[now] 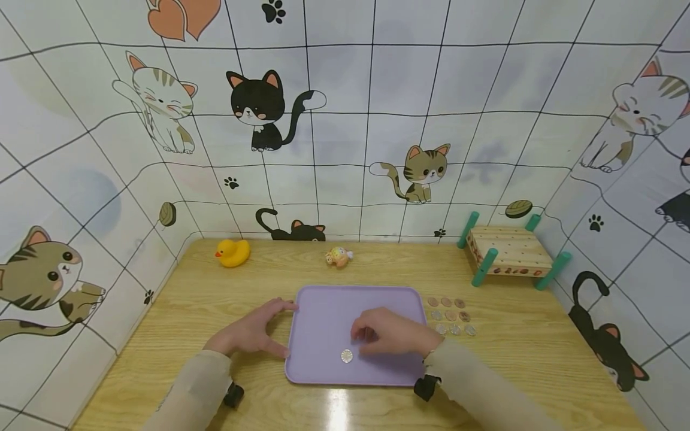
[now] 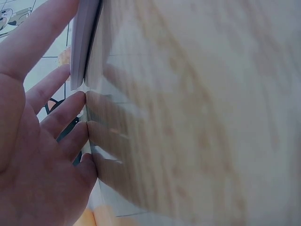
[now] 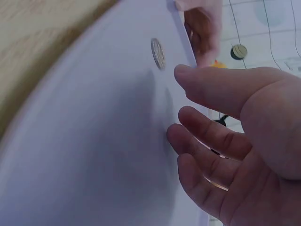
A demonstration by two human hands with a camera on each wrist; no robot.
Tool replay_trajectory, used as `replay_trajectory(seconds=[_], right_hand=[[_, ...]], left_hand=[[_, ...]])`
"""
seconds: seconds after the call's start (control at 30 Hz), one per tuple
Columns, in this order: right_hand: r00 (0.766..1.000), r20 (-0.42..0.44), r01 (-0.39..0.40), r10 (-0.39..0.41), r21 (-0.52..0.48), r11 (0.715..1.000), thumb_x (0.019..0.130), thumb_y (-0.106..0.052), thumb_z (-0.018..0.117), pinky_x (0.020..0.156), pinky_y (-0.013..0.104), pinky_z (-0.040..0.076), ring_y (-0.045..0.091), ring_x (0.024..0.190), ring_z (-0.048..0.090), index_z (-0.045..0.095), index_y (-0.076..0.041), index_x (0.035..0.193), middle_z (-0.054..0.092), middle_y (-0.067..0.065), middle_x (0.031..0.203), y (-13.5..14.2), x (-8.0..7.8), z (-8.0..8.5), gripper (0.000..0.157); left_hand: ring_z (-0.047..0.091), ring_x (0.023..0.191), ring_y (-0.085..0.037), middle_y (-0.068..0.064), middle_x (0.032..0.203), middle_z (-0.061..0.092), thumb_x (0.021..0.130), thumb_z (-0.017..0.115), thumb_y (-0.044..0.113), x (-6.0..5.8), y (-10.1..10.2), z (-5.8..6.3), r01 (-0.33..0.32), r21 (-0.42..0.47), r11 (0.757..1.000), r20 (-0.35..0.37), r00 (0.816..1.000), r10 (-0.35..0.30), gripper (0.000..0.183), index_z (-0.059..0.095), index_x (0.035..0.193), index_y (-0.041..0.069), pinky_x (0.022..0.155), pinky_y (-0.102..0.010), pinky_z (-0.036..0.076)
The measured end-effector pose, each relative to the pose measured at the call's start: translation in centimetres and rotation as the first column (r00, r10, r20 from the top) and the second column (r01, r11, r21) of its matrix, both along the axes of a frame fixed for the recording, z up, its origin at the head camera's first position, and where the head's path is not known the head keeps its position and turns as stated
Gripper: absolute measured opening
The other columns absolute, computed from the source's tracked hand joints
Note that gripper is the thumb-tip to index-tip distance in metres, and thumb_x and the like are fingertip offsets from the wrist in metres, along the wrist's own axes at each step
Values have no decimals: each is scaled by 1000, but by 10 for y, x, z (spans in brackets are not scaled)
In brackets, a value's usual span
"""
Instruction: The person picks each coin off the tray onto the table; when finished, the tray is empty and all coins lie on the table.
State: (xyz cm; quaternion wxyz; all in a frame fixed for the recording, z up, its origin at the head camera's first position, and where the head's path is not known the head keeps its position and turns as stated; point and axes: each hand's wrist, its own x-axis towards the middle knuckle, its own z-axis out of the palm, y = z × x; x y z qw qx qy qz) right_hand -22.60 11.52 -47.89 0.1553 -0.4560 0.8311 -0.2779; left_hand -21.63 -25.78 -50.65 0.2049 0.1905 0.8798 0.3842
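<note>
A purple tray (image 1: 323, 317) lies on the wooden table, with one silver coin (image 1: 347, 356) on it near the front. My left hand (image 1: 256, 329) is at the tray's left side, thumb and fingers spread and their tips at the rim. In the left wrist view the lower fingertips (image 2: 75, 141) rest against the tabletop. Over the tray, just right of the coin, hovers my right hand (image 1: 388, 331). Its fingers bend loosely with nothing between them, and the thumb tip is close to the coin (image 3: 158, 53) in the right wrist view.
Several coins (image 1: 450, 315) lie in rows right of the tray. Behind it sit a yellow rubber duck (image 1: 234, 254) and a small animal figurine (image 1: 338, 257). A small wooden stand with green legs (image 1: 509, 248) is at the back right. Cat-patterned walls (image 1: 345, 137) enclose the table.
</note>
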Motion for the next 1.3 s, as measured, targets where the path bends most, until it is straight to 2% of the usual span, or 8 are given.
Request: replay_trajectory(seconds=[0.2,0.3,0.53,0.73,1.03,1.3], right_hand=[[999,-8,-48,48,42,998,88,-19,86,79,17,50,8,88,62,75,-16,106,69,-5,97,-19,3,0,21],[999,10,-45,44,61,997,87,-20,88,78,16,49,6,87,60,75,-18,104,68,-8,95,-23,3,-2,22],[999,-14,-34,35,72,997,84,-17,89,76,16,48,6,83,57,73,-18,97,63,-7,91,-29,5,-6,22],[1000,-22,-9,11,130,991,84,-20,89,77,16,47,0,83,53,70,-22,93,59,-13,90,-33,4,-8,20],[999,38,-8,1,200,980,83,-14,86,79,17,48,1,83,52,68,-18,87,58,-12,87,-41,4,1,19],[1000,14,1,-5,239,971,79,-12,85,70,17,44,1,76,48,67,-20,83,55,-12,81,-45,2,0,20]], left_hand=[[15,158,-49,-18,172,24,74,96,39,0,1,0,20,5,1000,-17,1000,-20,97,47,156,24,122,-76,11],[15,158,-49,-18,172,24,75,96,39,0,1,1,20,4,1000,-15,1000,-20,97,47,157,23,122,-76,11],[17,157,-50,-19,171,25,75,96,36,1,1,2,20,13,1000,-24,1000,-19,96,48,156,22,121,-77,12],[22,155,-49,-19,169,29,75,96,36,1,0,2,31,27,999,-44,999,-30,95,48,156,20,121,-76,15],[16,157,-51,-20,171,26,74,97,35,3,1,4,15,21,1000,-28,1000,-15,96,48,156,20,122,-76,11],[13,158,-51,-19,172,24,74,97,35,4,2,7,-1,12,1000,-17,1000,1,96,49,155,22,122,-76,10]])
